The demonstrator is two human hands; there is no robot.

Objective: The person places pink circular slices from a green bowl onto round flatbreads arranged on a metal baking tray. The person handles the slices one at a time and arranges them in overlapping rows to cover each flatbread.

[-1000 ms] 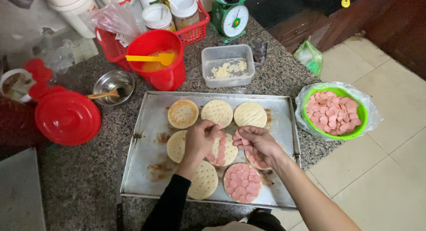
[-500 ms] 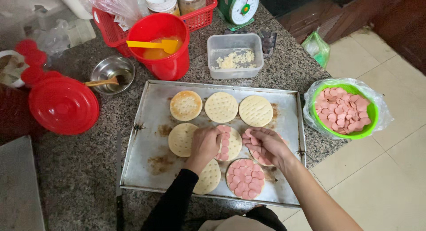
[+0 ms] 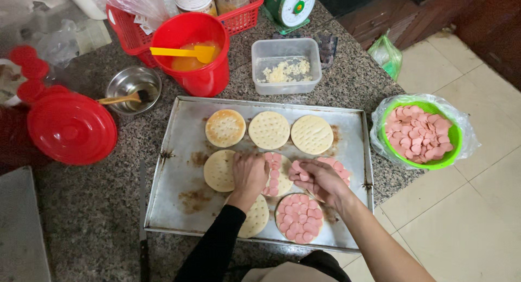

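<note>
Speckled granite forms the worktop (image 3: 81, 206), with pale floor tiles seen at three o'clock. A metal baking tray (image 3: 179, 179) is set at the centre of it, and round flat bread bases are laid on it in rows. Three plain bases (image 3: 269, 129) are lined up along the twelve o'clock edge of the tray. A base fully covered with pink sausage slices (image 3: 298, 218) is seen at six o'clock. The left hand (image 3: 249, 173) is laid flat on the middle base (image 3: 278, 171), its fingers pressed together over a partial layer of slices. The right hand (image 3: 320, 180) is held just beside it at three o'clock, its fingers pinching a few sausage slices (image 3: 297, 171) above the same base. A green bowl of slices (image 3: 419, 133), lined with a clear bag, is placed at three o'clock of the tray, at the worktop's edge. A red bucket (image 3: 192, 54) of orange sauce with a yellow spatula, a clear tub (image 3: 286, 65) of grated cheese, a small steel bowl (image 3: 133, 87) and a red lid (image 3: 70, 127) are ranged from twelve to nine o'clock.
</note>
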